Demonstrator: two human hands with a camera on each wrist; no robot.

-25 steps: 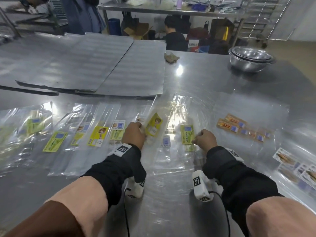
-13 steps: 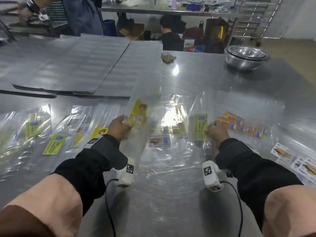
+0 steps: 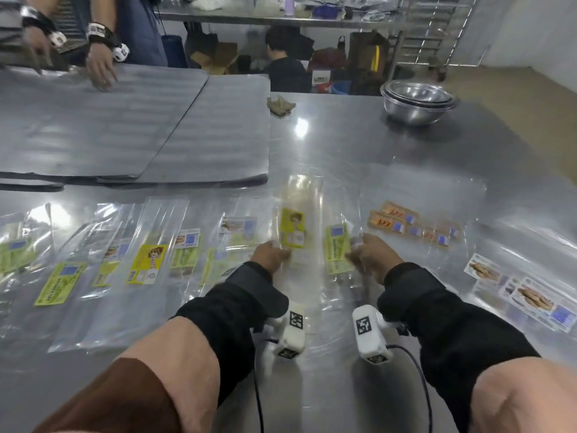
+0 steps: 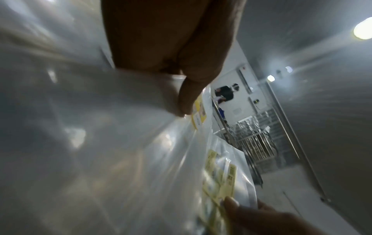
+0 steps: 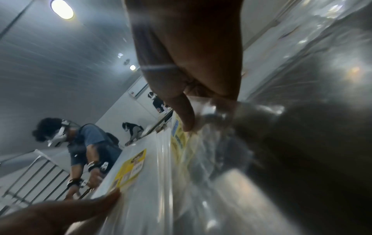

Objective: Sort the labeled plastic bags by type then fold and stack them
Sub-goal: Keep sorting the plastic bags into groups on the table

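bare steel table (image 3: 359, 145) ahead lies open (bowls (image 3: 416, 103) far right, mats (image 3: 125, 132) left).

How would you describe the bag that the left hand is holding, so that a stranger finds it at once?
Start from the steel table and find the person's two hands near its front edge. The left hand pinches a long clear bag lying away from the person. Its yellow label with a cartoon face differs from the green label beside it.

The surface (image 3: 359, 142) is brushed metal with a dull sheen. The bags (image 3: 156, 276) are clear, glossy plastic. The bowls (image 3: 416, 103) are shiny metal.
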